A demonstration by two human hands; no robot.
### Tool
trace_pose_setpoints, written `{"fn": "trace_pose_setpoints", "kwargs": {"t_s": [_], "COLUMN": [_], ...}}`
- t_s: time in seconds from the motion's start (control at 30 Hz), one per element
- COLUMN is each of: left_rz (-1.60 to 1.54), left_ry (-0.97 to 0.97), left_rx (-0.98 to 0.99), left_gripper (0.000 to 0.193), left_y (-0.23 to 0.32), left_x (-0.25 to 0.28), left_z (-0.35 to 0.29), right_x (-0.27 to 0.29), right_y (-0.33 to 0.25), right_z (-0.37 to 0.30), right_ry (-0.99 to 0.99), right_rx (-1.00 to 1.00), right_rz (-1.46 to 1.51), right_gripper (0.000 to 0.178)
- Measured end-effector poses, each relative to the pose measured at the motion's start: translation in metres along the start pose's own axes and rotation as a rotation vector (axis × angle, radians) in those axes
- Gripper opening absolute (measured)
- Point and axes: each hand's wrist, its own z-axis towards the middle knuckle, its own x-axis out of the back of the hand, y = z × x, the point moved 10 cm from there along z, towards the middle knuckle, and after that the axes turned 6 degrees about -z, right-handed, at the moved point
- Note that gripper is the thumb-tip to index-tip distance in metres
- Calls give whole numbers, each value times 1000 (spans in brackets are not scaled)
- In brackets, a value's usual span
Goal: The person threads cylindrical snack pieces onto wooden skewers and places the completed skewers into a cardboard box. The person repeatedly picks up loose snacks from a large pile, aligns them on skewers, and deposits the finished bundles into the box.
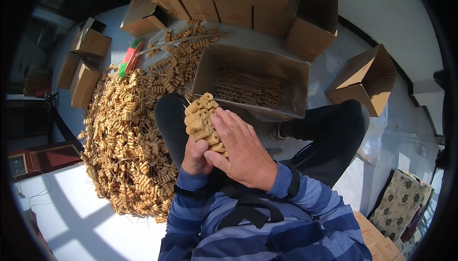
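Note:
A bundle of skewers (202,123) threaded with tan, hollow, ridged pieces is held up before my lap, tilted. Around its lower left side my left hand (194,157) is closed, its thumb on the front and most fingers hidden behind. Against the bundle's right side presses my right hand (248,153), fingers long and close together, thumb at the lower end. Just beyond stands an open cardboard box (296,84), with rows of similar skewers (250,88) laid inside. A large heap of loose skewers (126,142) spreads to my left.
A broom with red and green bristles (129,61) lies at the heap's far end, its wooden handle reaching right. Empty cartons stand behind (315,18), at the far right (365,80) and at the left (86,77). Patterned cloth (400,204) lies at the lower right.

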Motion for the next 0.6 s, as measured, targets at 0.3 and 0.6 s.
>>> {"fn": "trace_pose_setpoints", "kwargs": {"t_s": [0.3,0.6], "left_rz": [534,1922], "left_ry": [-60,-932], "left_rx": [83,-221], "left_gripper": [98,98], "left_y": [39,-70], "left_x": [-66,-126], "left_z": [82,193], "right_x": [33,-11], "right_y": [57,127], "right_z": [-14,-41], "right_ry": [22,-202], "right_rx": [-72,-210], "right_rz": [158,-222], "right_gripper": [86,47]}}
